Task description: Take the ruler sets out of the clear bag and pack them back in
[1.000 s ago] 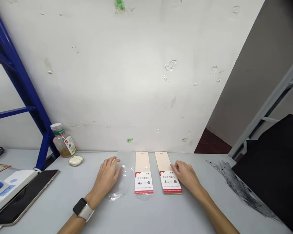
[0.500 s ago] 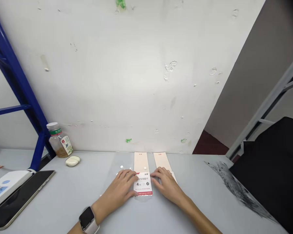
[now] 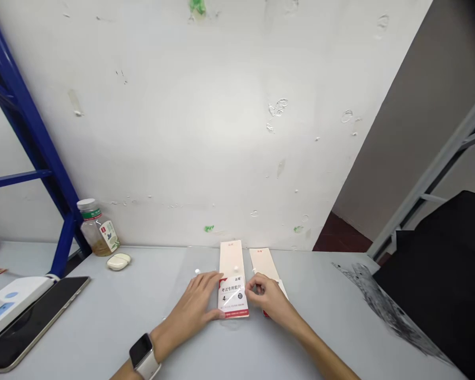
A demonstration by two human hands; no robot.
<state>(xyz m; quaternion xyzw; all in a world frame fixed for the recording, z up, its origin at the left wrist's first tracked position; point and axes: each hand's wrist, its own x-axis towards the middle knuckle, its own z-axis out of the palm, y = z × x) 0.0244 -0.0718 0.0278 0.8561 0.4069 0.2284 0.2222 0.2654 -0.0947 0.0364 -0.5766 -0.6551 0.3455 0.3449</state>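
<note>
A card packet holding an exam ruler set point(image 3: 233, 279) lies at the table's far edge, cream above and white and red below. My left hand point(image 3: 193, 298) grips its left edge, with the thumb at the lower corner. My right hand point(image 3: 264, 298) curls against its right edge, with the fingertips on the packet. A second, matching packet point(image 3: 263, 264) lies just to the right, its lower part hidden under my right hand. A crumpled clear plastic film point(image 3: 178, 295) is spread on the table under and beyond my left hand, and a watch point(image 3: 143, 356) sits on my left wrist.
A pale grey table point(image 3: 103, 316) runs along a scuffed white wall. At left stand a glass jar point(image 3: 98, 229), a cream oval case point(image 3: 119, 261), a tablet point(image 3: 35, 319) and a white power strip point(image 3: 10, 301). A blue shelf frame point(image 3: 35, 137) rises at left; black material point(image 3: 443, 274) lies at right.
Both hands have come together onto the left packet from either side. That packet's top end now reaches higher in the picture. My right hand has left the right packet's label area, and its fingers are curled.
</note>
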